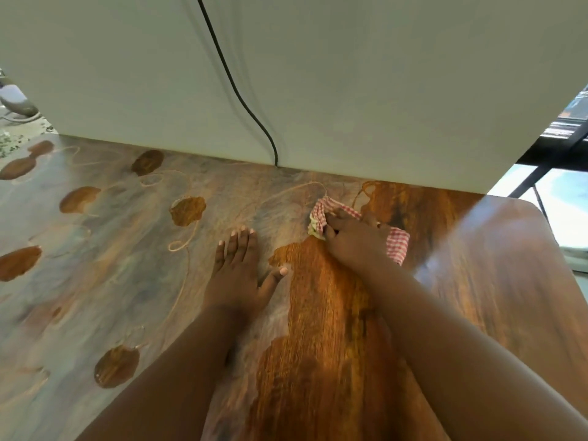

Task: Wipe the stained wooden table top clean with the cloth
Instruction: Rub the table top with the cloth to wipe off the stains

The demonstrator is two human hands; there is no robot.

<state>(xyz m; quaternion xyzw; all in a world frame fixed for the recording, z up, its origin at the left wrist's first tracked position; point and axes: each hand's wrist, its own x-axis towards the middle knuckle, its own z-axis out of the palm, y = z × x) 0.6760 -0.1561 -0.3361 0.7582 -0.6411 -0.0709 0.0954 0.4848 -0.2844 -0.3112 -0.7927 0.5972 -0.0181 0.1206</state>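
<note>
The wooden table top (334, 329) fills the view. Its left part carries a dull grey film (111, 265) broken by round bare patches, and a wide strip through the middle and right shows glossy brown wood. My right hand (353, 240) grips a bunched red-and-white checked cloth (397, 246) and presses it onto the table near the back edge. My left hand (241, 265) lies flat on the table with straight fingers, just left of the wiped strip, holding nothing.
A pale wall panel (350, 74) stands along the table's back edge, with a black cable (235, 87) running down it to the table. The table's rounded right corner (534, 211) borders a black metal frame (560, 148). Clutter lies off the far left.
</note>
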